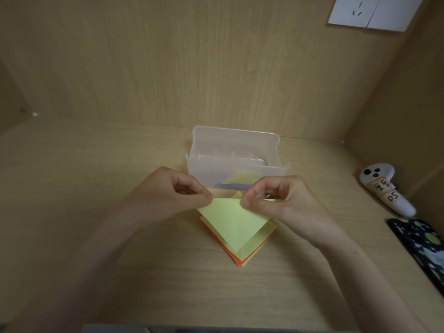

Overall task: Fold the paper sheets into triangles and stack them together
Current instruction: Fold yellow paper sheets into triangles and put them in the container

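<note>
Over stack [258, 244], left hand [168, 193], right hand [288, 203] pinching yellow sheet [233, 224]

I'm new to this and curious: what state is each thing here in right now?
Top yellow sheet: far edge lifted, pinched on both sides.
Left hand: pinching the sheet.
Right hand: pinching the sheet.
Paper stack: flat on the desk, under the sheet.
Plastic box: lid open, coloured paper inside.
White controller: lying untouched at the right.

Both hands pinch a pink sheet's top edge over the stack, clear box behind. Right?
No: the sheet is pale yellow, not pink (head view). Left hand and right hand pinch its top edge over the stack, clear box behind.
</note>
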Tool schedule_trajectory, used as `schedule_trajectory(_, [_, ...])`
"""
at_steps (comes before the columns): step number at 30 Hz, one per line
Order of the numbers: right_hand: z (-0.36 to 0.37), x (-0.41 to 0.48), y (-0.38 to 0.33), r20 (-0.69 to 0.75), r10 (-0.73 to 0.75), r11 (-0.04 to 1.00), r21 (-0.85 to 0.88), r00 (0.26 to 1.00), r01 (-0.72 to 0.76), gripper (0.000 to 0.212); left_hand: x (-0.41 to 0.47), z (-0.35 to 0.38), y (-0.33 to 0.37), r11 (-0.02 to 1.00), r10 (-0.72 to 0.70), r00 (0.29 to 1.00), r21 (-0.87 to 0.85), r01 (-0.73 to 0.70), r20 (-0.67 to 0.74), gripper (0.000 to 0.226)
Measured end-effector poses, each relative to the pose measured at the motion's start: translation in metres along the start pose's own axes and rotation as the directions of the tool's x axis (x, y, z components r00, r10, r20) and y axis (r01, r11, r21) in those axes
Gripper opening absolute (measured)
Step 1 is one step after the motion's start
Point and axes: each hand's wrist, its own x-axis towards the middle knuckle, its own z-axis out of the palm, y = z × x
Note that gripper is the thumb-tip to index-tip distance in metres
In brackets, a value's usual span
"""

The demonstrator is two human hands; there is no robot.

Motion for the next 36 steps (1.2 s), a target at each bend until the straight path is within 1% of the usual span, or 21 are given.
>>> schedule_trajectory(5, [-0.006, -0.002, 0.001, -0.019, 0.025, 0.999, 0.028, 1.0, -0.024, 0.005, 0.001, -0.008, -0.005, 1.0, -0.009, 1.0, 0.009, 0.009, 0.001, 0.013])
schedule_trajectory(8, [-0.005, -0.002, 0.004, -0.024, 0.029, 1.0, 0.009, 0.999, -0.028, 0.005, 0.001, -0.008, -0.006, 0.999, -0.004, 1.0, 0.032, 0.004, -0.001, 0.013])
schedule_trajectory(11, [-0.009, -0.002, 0.007, -0.057, 0.046, 0.999, 0.028, 0.997, -0.044, 0.005, 0.001, -0.013, -0.009, 0.999, -0.013, 0.999, 0.041, 0.015, -0.047, 0.014])
schedule_trajectory(14, [-0.02, -0.004, 0.009, -0.093, 0.055, 0.994, 0.104, 0.994, -0.045, 0.007, 0.002, -0.023, -0.015, 0.999, -0.014, 0.994, 0.029, 0.017, -0.111, 0.012])
schedule_trajectory(16, [-0.019, -0.005, 0.01, -0.099, 0.064, 0.986, 0.16, 0.993, -0.048, 0.007, 0.001, -0.024, -0.016, 1.0, -0.004, 0.995, -0.002, 0.004, -0.095, 0.012])
schedule_trajectory(19, [-0.006, -0.002, 0.012, -0.13, 0.098, 0.971, 0.228, 0.987, -0.067, 0.005, 0.0, -0.011, -0.013, 0.996, -0.011, 0.999, -0.091, 0.007, -0.045, 0.005])
schedule_trajectory(23, [0.005, 0.0, 0.012, -0.184, 0.137, 0.949, 0.307, 0.973, -0.076, 0.004, -0.001, 0.013, -0.013, 0.936, -0.039, 0.99, -0.343, 0.084, 0.136, 0.042])
schedule_trajectory(24, [0.006, 0.0, 0.012, -0.192, 0.143, 0.945, 0.317, 0.971, -0.077, 0.003, -0.001, 0.018, -0.013, 0.925, -0.047, 0.987, -0.367, 0.102, 0.155, 0.047])
schedule_trajectory(26, [0.009, 0.001, 0.013, -0.184, 0.148, 0.944, 0.321, 0.972, -0.083, 0.002, 0.001, 0.027, -0.015, 0.914, -0.082, 0.988, -0.384, 0.128, 0.134, 0.045])
schedule_trajectory(29, [0.011, 0.001, 0.012, -0.153, 0.104, 0.949, 0.311, 0.983, -0.052, 0.004, 0.005, 0.033, -0.013, 0.89, -0.112, 0.992, -0.437, 0.129, 0.064, 0.031])
schedule_trajectory(33, [0.001, 0.0, 0.011, -0.13, -0.019, 0.96, 0.276, 0.991, 0.055, 0.026, 0.007, 0.032, -0.012, 0.885, -0.067, 0.996, -0.457, 0.089, 0.064, 0.023])
schedule_trajectory(34, [-0.004, 0.0, 0.013, -0.099, -0.068, 0.965, 0.245, 0.993, 0.09, 0.03, 0.007, 0.031, -0.013, 0.888, -0.053, 0.996, -0.452, 0.082, 0.077, 0.02])
schedule_trajectory(36, [-0.012, 0.002, 0.017, -0.007, -0.184, 0.977, 0.113, 0.983, 0.183, 0.033, 0.008, 0.03, -0.014, 0.901, -0.03, 0.993, -0.428, 0.075, 0.111, 0.018])
